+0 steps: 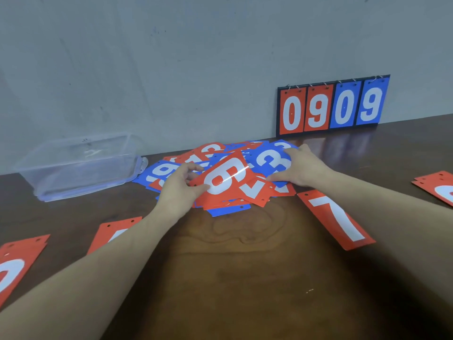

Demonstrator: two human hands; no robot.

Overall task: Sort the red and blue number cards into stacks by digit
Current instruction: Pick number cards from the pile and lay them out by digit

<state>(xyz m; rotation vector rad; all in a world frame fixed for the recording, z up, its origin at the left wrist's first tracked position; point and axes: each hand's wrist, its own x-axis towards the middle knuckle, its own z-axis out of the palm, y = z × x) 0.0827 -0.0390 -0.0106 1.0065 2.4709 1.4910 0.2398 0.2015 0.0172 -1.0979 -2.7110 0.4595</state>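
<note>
Dark glossy wood runs under everything, up to a grey wall. My left hand (181,185) pinches the near corner of a red plastic card printed with a white 8 (224,177), thumb on its face, fingers curled beneath, lifting it off the heap. My right hand (297,168) lies with its fingers spread on a blue plastic card printed with a white 3 (270,160), pressing it and gripping nothing.

Both cards belong to the loose heap of mixed red and blue number cards (220,173) at the table's middle. Around it the sorted places have begun: a red 7 card (335,218) to the right, red cards at the far right edge (438,186) and more red cards at the left (17,261), their digits cut off.

I judge the step to be picking out the 8. Next it needs its own free spot, as I see no 8 laid out.

Behind stand a clear plastic storage box (81,165) and a flip scoreboard reading 0909 (331,106).
</note>
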